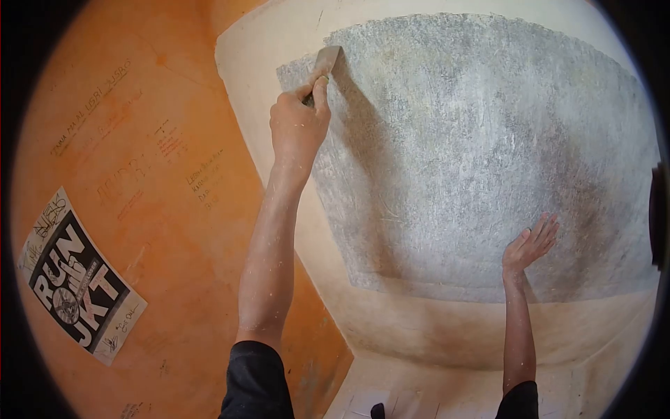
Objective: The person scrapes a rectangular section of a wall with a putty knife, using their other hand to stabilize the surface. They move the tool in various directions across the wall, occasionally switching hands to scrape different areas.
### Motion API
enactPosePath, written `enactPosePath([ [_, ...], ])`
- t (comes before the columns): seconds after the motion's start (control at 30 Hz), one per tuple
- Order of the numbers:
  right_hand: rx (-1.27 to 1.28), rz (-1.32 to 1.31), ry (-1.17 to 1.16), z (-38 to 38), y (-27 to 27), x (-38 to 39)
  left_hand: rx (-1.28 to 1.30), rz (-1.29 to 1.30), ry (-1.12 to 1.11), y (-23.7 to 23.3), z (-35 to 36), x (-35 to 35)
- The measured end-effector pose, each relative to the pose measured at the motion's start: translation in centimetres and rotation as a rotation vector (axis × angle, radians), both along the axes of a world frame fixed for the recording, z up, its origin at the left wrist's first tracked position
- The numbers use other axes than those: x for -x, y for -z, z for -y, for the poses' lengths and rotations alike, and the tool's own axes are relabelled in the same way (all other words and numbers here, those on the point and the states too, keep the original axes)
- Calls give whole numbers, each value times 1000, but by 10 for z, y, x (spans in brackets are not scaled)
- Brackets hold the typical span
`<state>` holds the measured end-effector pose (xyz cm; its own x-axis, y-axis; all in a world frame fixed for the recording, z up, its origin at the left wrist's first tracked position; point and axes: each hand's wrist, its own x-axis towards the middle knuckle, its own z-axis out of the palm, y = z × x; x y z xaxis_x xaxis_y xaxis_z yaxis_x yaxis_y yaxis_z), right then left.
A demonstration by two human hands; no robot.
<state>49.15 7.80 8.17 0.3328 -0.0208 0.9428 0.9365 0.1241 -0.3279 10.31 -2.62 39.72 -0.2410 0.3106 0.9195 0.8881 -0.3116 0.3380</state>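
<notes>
My left hand is closed around the handle of a putty knife, raised high. The metal blade points up and lies against the upper left edge of a rough grey patch on the cream wall; most of the handle is hidden in my fingers. Lower on the right, my right hand is open, its palm toward the grey patch and fingers stretched out. It appears to lean on the surface and holds nothing. Pale specks dot both forearms.
To the left stands an orange wall with handwriting on it. A black-and-white poster is stuck there at a slant. A dark object juts in at the right edge. Cream wall borders the grey patch above, left and below.
</notes>
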Motion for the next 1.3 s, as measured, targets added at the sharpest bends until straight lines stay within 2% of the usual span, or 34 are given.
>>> enactPosePath([
  [0.07, 2, -7, 9, 0, 1, -1, -97, -38, 49, -19, -11, 0],
  [0.1, 6, -9, 9, -1, 1, 0, -41, 20, 65, -35, -2, -10],
  [0.17, -6, 4, 8, -2, -1, -2, -42, -16, 30, -38, 1, -16],
  [0.3, -4, 22, 6, 1, 0, -1, -8, -25, -8, -8, 13, -16],
  [0.43, -11, -2, 16, -4, 1, 1, 38, 55, 14, -17, 14, -15],
  [0.53, -18, 5, 6, -1, 0, 0, 30, 6, 51, -1, 9, -7],
  [0.63, -26, -4, 6, -4, -2, -2, 67, 92, 91, -16, 8, -6],
  [1.07, -28, 4, 28, -3, -3, -3, -16, 49, 109, -14, 1, -2],
  [1.2, -3, -8, 8, 1, -1, 2, 38, 66, 83, -3, 8, 1],
  [1.3, -24, 15, 48, -3, 0, 1, 27, 60, 79, -16, 6, -3],
])
